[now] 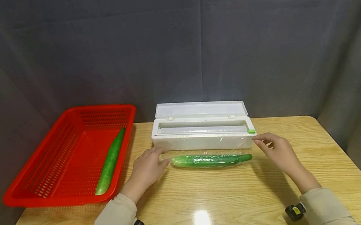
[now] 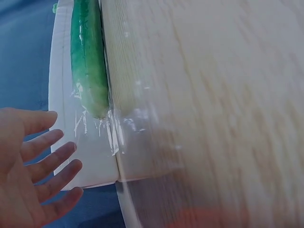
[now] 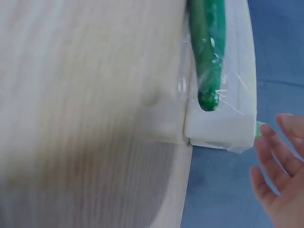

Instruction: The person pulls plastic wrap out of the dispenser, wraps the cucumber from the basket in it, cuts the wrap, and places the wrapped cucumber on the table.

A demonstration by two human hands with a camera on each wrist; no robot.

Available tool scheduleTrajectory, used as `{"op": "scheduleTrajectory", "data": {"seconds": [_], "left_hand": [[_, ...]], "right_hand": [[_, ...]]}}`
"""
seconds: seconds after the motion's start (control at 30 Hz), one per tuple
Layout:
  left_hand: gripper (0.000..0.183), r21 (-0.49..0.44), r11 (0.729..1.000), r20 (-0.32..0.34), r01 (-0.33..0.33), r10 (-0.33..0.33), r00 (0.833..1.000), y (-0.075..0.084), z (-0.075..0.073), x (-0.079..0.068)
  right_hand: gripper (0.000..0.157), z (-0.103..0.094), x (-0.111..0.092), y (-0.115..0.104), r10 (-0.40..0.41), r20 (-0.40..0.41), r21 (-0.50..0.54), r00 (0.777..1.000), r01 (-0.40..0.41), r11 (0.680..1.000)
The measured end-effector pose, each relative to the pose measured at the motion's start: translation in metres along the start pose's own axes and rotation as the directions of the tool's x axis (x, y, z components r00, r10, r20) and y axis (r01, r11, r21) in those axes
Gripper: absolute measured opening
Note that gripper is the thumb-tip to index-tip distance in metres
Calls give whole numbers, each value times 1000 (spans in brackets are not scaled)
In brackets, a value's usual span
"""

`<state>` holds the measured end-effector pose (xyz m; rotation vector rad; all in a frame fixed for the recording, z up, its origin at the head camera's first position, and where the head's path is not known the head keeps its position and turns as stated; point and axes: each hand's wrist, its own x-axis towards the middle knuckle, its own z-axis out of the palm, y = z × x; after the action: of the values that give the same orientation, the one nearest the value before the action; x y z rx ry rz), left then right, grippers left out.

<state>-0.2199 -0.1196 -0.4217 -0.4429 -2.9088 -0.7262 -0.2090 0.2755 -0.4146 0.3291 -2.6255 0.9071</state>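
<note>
A cucumber [image 1: 211, 160] lies crosswise on the table under clear plastic wrap [image 2: 135, 128], in front of a white wrap dispenser box [image 1: 204, 145] with its lid raised. The wrap reaches from the box over the cucumber. My left hand [image 1: 148, 168] is beside the cucumber's paler left end, near the box's front left corner; the left wrist view shows its fingers spread, holding nothing. At the box's right front corner is my right hand [image 1: 277, 150], fingers loosely bent and fingertips close to the green slider [image 3: 259, 128]. Whether they touch the wrap or the box is hard to see.
A red perforated basket [image 1: 132, 114] stands on the left, with another cucumber [image 1: 111, 163] along its right side. The raised lid [image 1: 200, 109] leans at the back of the box. Behind the wooden table [image 1: 236, 195] hangs a dark grey curtain [image 1: 173, 46].
</note>
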Motion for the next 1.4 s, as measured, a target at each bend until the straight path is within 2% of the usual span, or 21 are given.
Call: {"op": "scheduleTrajectory", "data": {"seconds": [0.17, 0.4, 0.63, 0.83, 1.1, 1.4], "left_hand": [[36, -10, 1000, -17, -16, 16, 1000, 3, -2, -1], [34, -5, 1000, -42, -28, 28, 999, 8, -2, -1], [31, -13, 998, -54, -57, 56, 997, 15, 0, 0], [29, -17, 998, -65, -64, 63, 996, 19, 1, 1], [27, -59, 993, -46, -105, 102, 994, 29, 5, 4], [26, -60, 986, -27, -156, 155, 988, 40, 6, 9]], "right_hand": [[20, -1, 6, 3, 23, -108, 81, 994, -14, 997], [28, 4, 16, 11, 99, -136, 183, 986, -73, 980], [41, 7, 23, 23, 159, -74, 255, 985, -135, 958], [51, 19, 29, 36, 211, -4, 321, 977, -199, 926], [56, 28, 34, 35, 240, 29, 393, 970, -232, 890], [62, 23, 33, 35, 272, 129, 358, 954, -300, 884]]}}
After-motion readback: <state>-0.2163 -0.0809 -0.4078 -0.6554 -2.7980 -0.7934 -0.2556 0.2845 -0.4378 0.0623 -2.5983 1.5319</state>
